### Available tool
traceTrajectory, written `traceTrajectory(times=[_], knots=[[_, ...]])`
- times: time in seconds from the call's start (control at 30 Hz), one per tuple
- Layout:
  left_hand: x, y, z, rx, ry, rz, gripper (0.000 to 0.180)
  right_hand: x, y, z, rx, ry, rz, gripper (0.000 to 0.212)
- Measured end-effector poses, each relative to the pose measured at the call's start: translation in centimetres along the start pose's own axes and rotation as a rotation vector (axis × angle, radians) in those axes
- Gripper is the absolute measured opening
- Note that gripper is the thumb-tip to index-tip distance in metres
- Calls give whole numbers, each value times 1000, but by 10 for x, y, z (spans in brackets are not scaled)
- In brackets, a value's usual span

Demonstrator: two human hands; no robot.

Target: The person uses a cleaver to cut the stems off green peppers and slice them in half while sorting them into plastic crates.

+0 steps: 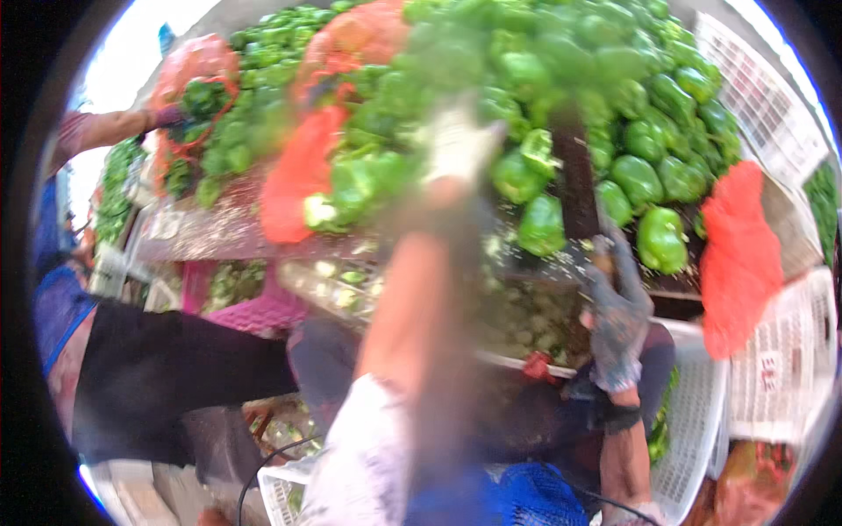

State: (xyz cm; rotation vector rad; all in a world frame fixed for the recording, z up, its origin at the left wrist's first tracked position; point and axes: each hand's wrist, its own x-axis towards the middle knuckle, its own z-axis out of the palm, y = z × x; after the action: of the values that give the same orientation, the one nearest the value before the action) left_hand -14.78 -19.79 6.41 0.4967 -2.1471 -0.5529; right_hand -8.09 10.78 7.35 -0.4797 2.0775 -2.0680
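**Reach Into the Peppers point(636, 180)**

Head view. The peppers lie heaped over the bench point(219, 238), a few of them loose near its front edge. The left hand point(456, 145), gloved and badly blurred, extends over the middle of the heap; whether its grip is released or grasping a pepper cannot be told. The right hand point(618, 307), in a grey glove, is at the front edge, fingers pointing toward the heap; whether it clasps anything is likewise unclear. To its right a red net point(741, 259) drapes over the edge, near a white crate point(781, 359). At far left, a co-worker's hand point(167, 116) is at a net bag point(195, 57) containing peppers. The step in hand appears to be a left-handed reach; the next move would call for fingers closing around a single pepper without toppling its neighbours.
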Motion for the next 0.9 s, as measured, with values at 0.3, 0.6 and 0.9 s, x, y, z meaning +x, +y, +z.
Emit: traceTrajectory(times=[0.3,0.6,0.9], knots=[[46,49,33,52,-255,-716,105,-6,22,-23,40,94,11,56],[1,27,21,-964,175,-500,98,-5,28,-28,206,84,2,57],[-138,63,-77,-541,-162,-342,92,-14,14,-15,422,-10,-148,54]])
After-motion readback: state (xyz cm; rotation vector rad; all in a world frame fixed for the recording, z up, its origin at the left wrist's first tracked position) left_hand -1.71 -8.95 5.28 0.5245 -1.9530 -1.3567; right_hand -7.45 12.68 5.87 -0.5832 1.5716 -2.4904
